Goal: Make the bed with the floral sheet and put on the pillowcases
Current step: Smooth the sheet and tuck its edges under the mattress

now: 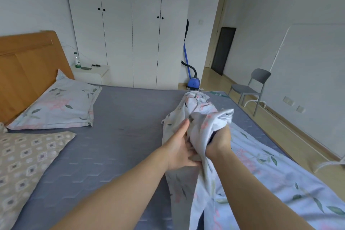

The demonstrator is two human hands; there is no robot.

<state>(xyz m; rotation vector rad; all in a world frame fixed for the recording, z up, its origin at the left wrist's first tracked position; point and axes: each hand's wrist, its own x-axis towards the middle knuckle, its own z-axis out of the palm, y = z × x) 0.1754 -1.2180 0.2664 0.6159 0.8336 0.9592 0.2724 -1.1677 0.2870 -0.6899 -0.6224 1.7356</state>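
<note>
From the head view, both bare forearms reach forward over the grey mattress (121, 117). The left hand (180, 147) has its thumb pointing up along the bunched floral sheet (199, 104), fingers tucked round the cloth. The right hand (219, 143) is fisted tight on a gathered fold just beside it. The sheet's remainder trails across the bed's right side. A floral-cased pillow (59, 104) lies by the headboard (24, 61), a diamond-patterned pillow (24, 164) nearer.
</note>
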